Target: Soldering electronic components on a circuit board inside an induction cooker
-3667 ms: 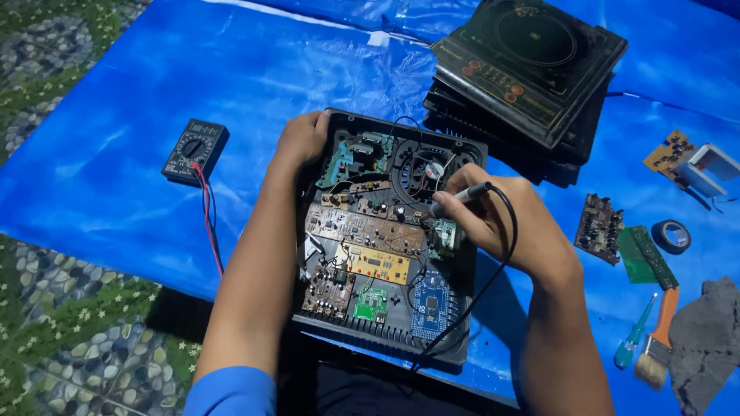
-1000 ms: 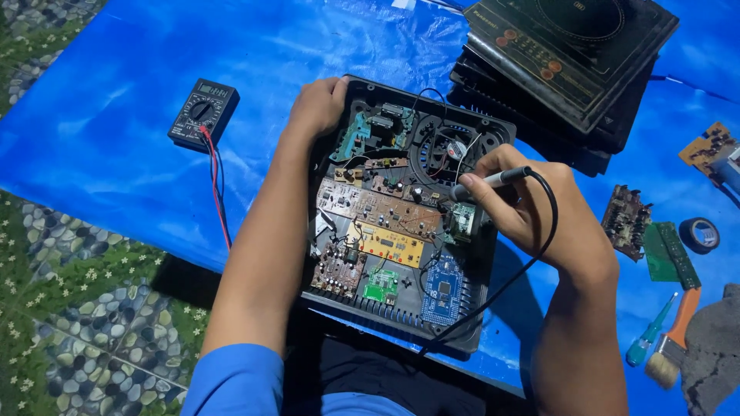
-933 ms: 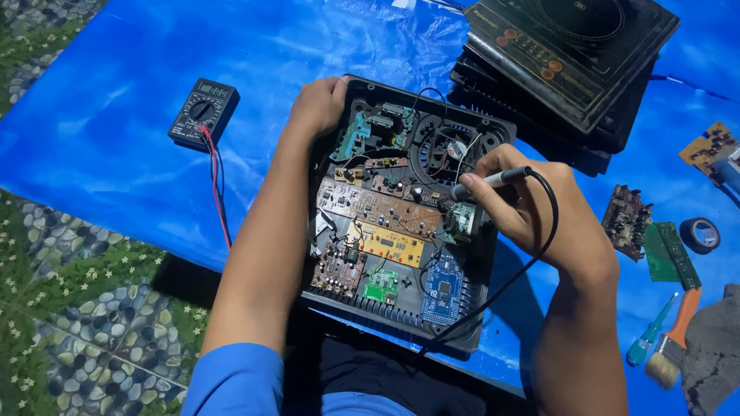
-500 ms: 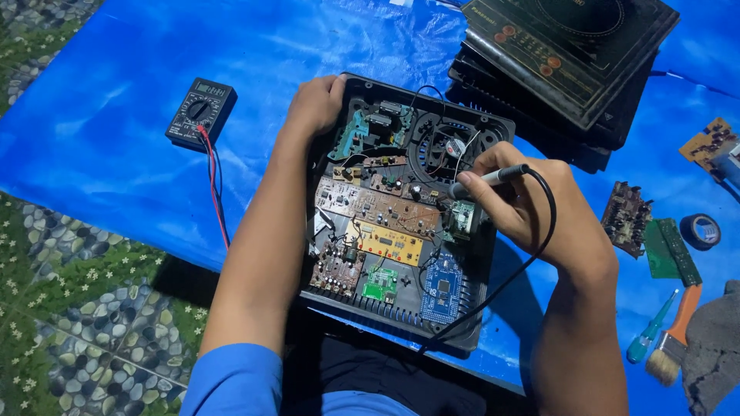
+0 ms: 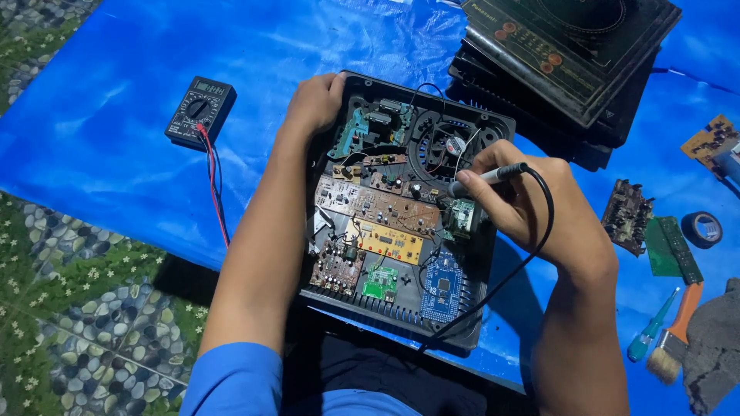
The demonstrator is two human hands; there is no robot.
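An opened black appliance case (image 5: 493, 254) lies on a blue tarp, filled with several circuit boards and a round fan. My left hand (image 5: 312, 104) grips the case's far left corner. My right hand (image 5: 532, 204) holds a black pen-shaped probe (image 5: 493, 176) with a black cable, its tip pointing left onto the boards near the fan (image 5: 443, 146). The cable loops down past the case's front right corner.
A black multimeter (image 5: 200, 112) with red and black leads lies to the left on the tarp (image 5: 116, 139). A stack of dark cooktop units (image 5: 570, 54) sits at the back right. Loose circuit boards (image 5: 628, 216), a tape roll (image 5: 701, 228), a green screwdriver (image 5: 651, 327) and a brush (image 5: 674, 335) lie right.
Both hands have kept their places on the case and the probe. The view has shifted slightly; the probe tip stays on the boards by the fan.
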